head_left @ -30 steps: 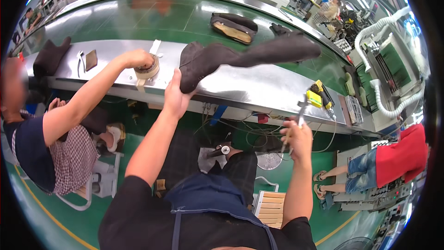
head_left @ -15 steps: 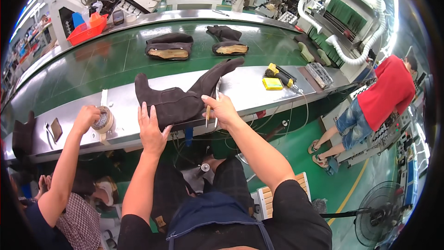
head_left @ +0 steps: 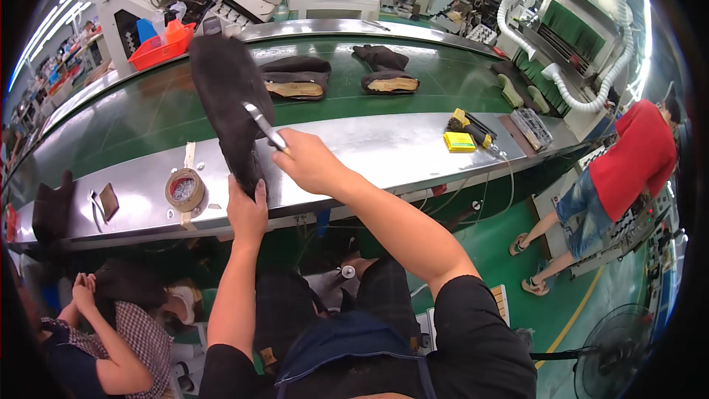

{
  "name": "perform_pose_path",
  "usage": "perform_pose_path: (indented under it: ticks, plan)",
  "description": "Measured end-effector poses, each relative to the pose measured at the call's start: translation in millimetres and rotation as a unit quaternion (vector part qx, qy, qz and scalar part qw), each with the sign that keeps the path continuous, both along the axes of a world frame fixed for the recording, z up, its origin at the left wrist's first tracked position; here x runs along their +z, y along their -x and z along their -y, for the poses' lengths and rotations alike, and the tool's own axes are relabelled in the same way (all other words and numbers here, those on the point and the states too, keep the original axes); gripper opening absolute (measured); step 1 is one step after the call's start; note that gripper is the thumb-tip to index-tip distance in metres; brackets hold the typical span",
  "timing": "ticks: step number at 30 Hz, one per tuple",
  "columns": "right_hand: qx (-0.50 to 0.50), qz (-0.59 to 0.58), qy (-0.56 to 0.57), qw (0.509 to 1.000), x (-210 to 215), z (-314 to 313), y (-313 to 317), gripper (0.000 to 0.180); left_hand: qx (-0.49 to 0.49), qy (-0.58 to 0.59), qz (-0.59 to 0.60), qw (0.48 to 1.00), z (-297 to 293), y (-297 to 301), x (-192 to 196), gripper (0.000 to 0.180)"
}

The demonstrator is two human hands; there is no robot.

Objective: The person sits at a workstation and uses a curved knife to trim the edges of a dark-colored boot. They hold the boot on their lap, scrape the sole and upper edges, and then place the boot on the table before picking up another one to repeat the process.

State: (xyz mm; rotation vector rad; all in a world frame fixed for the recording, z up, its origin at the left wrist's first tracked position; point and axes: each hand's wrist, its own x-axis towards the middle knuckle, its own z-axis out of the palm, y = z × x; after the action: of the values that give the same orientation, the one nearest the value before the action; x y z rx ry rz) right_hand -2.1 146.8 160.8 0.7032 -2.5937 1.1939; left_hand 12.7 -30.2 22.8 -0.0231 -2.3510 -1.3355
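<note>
Dark brown tall suede-like boot (head_left: 225,92) grasped in left hand (head_left: 248,210), right hand (head_left: 310,162) clenched round slim silver metal tool (head_left: 260,121), round beige tape roll (head_left: 198,192) on shiny metal bench (head_left: 362,144)

Your bench (head_left: 384,151) carries a tape roll (head_left: 184,189) left of your left hand (head_left: 247,210) and a yellow box (head_left: 459,142) right of your right hand (head_left: 314,162). Beyond that hand, two boots (head_left: 299,65) lie on the belt (head_left: 450,80).
</note>
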Motion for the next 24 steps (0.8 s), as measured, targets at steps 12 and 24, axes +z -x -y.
perform_pose_path:
  ticks: [12, 24]
  plan:
    - [-0.294, 0.002, -0.277, 0.915, -103, -181, 24, 0.031, 0.069, -0.032, -0.14, 0.987, -31, -25, -24, 0.069]
    - [-0.328, -0.103, -0.254, 0.904, -136, -227, 51, 0.029, -0.052, -0.008, -0.076, 0.996, -141, 138, -34, 0.073]
